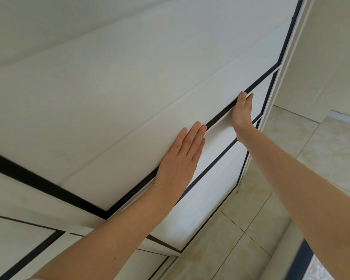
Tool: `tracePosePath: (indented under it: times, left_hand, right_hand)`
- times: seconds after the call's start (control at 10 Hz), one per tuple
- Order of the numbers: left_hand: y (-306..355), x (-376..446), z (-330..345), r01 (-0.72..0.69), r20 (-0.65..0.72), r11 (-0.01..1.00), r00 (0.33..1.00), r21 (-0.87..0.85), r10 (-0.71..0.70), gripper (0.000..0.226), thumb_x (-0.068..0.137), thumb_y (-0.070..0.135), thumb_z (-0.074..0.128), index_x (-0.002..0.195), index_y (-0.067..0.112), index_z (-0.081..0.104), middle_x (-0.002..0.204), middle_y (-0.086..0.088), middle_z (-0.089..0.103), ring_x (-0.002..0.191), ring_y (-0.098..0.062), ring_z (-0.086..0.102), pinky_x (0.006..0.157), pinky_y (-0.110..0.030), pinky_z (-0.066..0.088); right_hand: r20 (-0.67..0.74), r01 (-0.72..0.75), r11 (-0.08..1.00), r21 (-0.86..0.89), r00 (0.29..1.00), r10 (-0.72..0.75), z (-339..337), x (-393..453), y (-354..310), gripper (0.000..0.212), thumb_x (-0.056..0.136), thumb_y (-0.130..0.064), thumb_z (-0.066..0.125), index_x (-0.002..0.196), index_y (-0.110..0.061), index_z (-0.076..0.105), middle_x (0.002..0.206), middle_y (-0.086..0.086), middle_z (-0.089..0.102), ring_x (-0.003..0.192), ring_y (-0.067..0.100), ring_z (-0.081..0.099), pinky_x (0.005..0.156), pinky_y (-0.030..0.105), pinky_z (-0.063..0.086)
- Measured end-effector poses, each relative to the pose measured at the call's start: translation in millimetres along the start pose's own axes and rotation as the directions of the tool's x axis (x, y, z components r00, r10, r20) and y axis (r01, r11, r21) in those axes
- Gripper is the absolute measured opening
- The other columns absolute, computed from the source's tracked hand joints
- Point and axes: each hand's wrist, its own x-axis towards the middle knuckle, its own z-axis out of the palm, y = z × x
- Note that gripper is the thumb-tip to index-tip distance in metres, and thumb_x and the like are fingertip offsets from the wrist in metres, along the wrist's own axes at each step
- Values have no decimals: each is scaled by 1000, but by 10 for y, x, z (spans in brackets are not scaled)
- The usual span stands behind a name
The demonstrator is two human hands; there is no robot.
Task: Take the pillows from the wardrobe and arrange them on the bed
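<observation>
A white wardrobe door (119, 102) with a black edge strip (259, 80) fills most of the tilted head view. My left hand (180, 158) lies flat on the door's face beside the strip, fingers straight, holding nothing. Farther along, my right hand (241, 116) has its fingertips hooked over the black strip at the door's edge. Behind that edge shows another white panel (200, 201) with thin black lines. No pillow and no bed are in view, and the wardrobe's inside is hidden.
Beige floor tiles (257, 229) run along the wardrobe's foot at the lower right. A white wall (323, 63) stands beyond the wardrobe's end frame (285, 63). A dark-edged patterned thing (311, 267) shows at the bottom right corner.
</observation>
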Motion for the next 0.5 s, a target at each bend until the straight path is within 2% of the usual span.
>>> tracePosePath:
  times: [0.1, 0.2, 0.3, 0.4, 0.5]
  left_hand:
    - [7, -7, -4, -5, -17, 1000, 1000, -16, 5, 65, 90, 7, -5, 155, 3, -1, 161, -24, -15, 147, -45, -14, 111, -61, -23]
    - [4, -8, -15, -16, -38, 1000, 999, -19, 15, 64, 91, 7, -2, 155, 3, 2, 161, -25, -15, 147, -46, -13, 110, -61, -23]
    - [1, -11, -28, -20, -31, 997, 999, -71, 18, 57, 98, 16, 20, 154, 4, 14, 159, -28, -16, 145, -49, -16, 109, -62, -26]
    - [-38, -37, -53, -34, -89, 980, 996, -194, 17, 51, 96, 10, 22, 143, 9, 41, 162, -25, 5, 149, -45, 0, 118, -57, -14]
    - [-52, -58, -32, -56, -272, 912, 960, -406, -62, 44, 93, 7, 30, 124, 9, 61, 152, -15, 43, 146, -35, 30, 122, -52, 9]
  right_hand:
    - [-5, 11, 1000, -23, 1000, -11, -25, 1, -3, 68, 96, -59, 16, 153, -29, -3, 163, -2, -1, 148, 21, 5, 115, 48, 11]
    - [-29, 8, 996, -85, 1000, -10, -64, -37, -47, 68, 96, -59, 20, 154, -26, 6, 161, 0, 15, 146, 24, 17, 114, 44, 19]
    - [-29, 63, 986, -152, 997, -68, -86, -209, -50, 57, 99, -48, 23, 146, -18, 32, 140, 2, 46, 128, 21, 42, 96, 34, 32]
    - [-8, 108, 969, -224, 994, -112, -110, -504, 24, 54, 99, -46, 26, 142, -16, 38, 132, 2, 51, 107, 13, 51, 85, 25, 32]
    - [19, 131, 966, -224, 991, -130, -141, -777, 176, 57, 100, -45, 31, 149, -17, 28, 150, 3, 40, 129, 19, 44, 95, 24, 29]
